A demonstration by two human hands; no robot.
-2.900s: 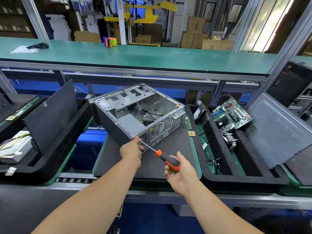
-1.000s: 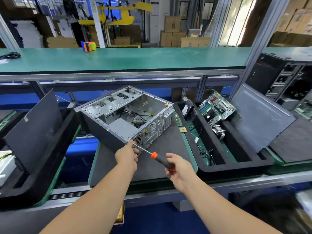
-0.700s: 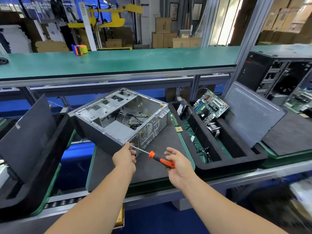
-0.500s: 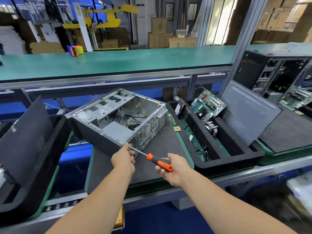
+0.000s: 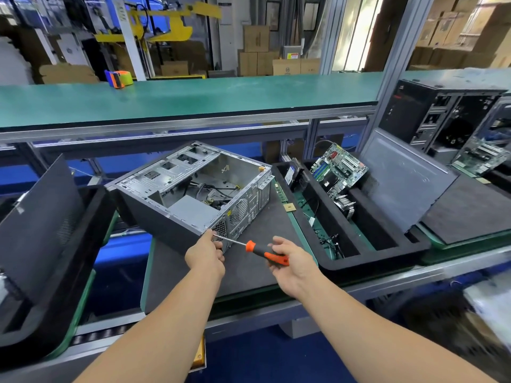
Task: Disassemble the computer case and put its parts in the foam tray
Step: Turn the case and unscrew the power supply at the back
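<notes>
An open grey computer case (image 5: 177, 194) lies on its side on a dark mat (image 5: 260, 225), its rear panel facing me. My left hand (image 5: 206, 251) sits at the case's near bottom corner, fingers curled around the shaft tip of a screwdriver (image 5: 261, 251). My right hand (image 5: 290, 262) grips the screwdriver's orange and black handle. The black foam tray (image 5: 367, 258) stands to the right and holds a motherboard (image 5: 338, 170), a drive (image 5: 293, 172) and a heatsink (image 5: 345, 207).
A grey side panel (image 5: 403, 181) leans against the tray's right side. Another foam tray with a black panel (image 5: 38, 217) stands at the left. A second black case (image 5: 431, 117) is at the far right. A green shelf (image 5: 193, 95) runs above, carrying a tape dispenser (image 5: 119, 78).
The view has swung to the right, bringing the second case into sight. My hands hold the same pose at the case corner; my right hand's fingers shift on the handle.
</notes>
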